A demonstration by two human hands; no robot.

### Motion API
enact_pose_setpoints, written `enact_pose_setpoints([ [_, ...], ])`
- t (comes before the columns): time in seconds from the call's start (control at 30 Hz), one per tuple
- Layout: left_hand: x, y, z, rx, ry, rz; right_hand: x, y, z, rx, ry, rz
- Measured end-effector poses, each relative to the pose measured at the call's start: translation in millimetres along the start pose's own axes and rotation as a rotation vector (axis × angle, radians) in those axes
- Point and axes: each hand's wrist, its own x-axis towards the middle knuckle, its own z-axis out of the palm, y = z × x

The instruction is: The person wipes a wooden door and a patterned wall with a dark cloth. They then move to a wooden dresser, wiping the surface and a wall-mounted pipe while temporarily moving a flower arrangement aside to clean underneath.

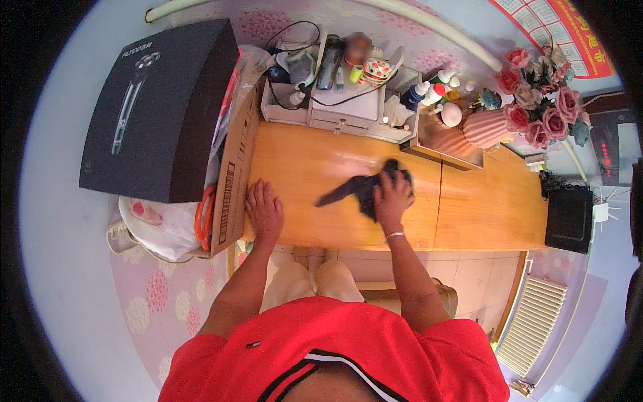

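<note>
A crumpled dark cloth lies on the orange-brown wooden desk top, with one thin end trailing to the left. My right hand presses on the right part of the cloth with bent fingers, gripping it against the wood; a pale bracelet circles that wrist. Some of the cloth is hidden under the palm. Further left, my left hand rests flat on the desk near its front edge, fingers stretched out, beside a cardboard box. Nothing is in it.
A large black box sits atop the cardboard box. At the back stand a small white drawer organizer, a tray of bottles and a pink ribbed vase with roses. A black device occupies the right end.
</note>
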Motion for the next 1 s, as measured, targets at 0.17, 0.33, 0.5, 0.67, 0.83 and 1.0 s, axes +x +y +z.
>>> enact_pose_setpoints([
  [0.17,4,0,3,0.017,-0.013,0.020,63,-62,27,-0.187,-0.092,0.582],
  [0.33,6,1,-3,-0.030,-0.019,0.001,54,-213,24,0.196,-0.158,-0.108],
  [0.5,4,-3,-4,-0.013,-0.019,0.013,57,-169,28,0.432,-0.140,-0.427],
  [0.67,-1,-1,-2,-0.033,-0.032,-0.006,55,-4,34,0.123,0.043,0.109],
  [0.83,1,0,-3,-0.013,-0.041,0.005,45,-22,7,-0.151,-0.130,0.536],
  [1.0,8,4,-7,0.007,-0.048,0.028,-19,-163,-14,0.118,-0.243,-0.026],
])
